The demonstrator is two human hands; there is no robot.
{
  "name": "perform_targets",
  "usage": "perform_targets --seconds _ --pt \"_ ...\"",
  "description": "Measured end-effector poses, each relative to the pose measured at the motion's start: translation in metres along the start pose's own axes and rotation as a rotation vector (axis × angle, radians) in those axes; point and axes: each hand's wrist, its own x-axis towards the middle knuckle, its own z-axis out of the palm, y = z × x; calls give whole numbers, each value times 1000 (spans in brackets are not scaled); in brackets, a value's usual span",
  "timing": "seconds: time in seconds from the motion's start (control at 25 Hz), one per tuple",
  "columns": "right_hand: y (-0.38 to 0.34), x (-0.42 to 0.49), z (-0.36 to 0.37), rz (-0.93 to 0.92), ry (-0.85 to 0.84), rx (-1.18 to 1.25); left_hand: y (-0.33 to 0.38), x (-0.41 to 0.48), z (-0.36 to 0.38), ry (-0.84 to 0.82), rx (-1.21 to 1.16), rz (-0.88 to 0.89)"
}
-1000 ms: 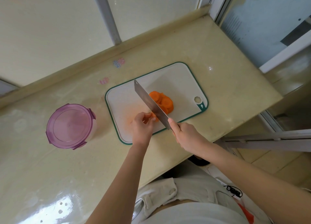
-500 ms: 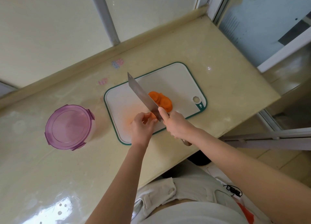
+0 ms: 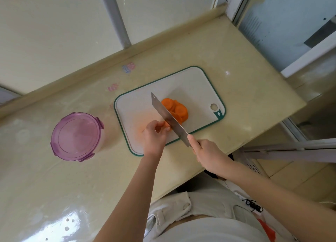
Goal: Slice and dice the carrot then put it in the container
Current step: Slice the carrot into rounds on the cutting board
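On the cutting board (image 3: 196, 81), the left hand (image 3: 154, 136) pinches a carrot stub (image 3: 166, 124), and the right hand (image 3: 207, 152) grips the knife (image 3: 168, 118), its blade just beside the stub. Carrot slices (image 3: 179, 110) are piled just right of the blade. The lidded container (image 3: 76, 136) stands on the worktop (image 3: 245, 100), left of the board.

One each: cutting board (image 3: 196, 85), knife (image 3: 168, 117), container (image 3: 76, 135), carrot-slice pile (image 3: 179, 109), left hand (image 3: 154, 137), right hand (image 3: 208, 153).

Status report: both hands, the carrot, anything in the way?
Left hand pinches carrot stub on cutting board. Right hand grips knife, blade at stub. Slices piled beside blade; container lidded, apart.
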Motion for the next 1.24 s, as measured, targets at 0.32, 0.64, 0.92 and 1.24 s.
perform_targets --seconds 0.32,0.64,0.92,1.24 --pt "-21 35 9 -94 26 -57 -3 5 -1 7 101 27" --pt "-28 61 8 -133 38 -5 -5 3 0 10 35 46" --pt "-14 49 5 -128 58 56 -4 0 0 22 -38 52" --pt "-5 18 -2 -80 38 100 -4 1 1 14 -37 15"
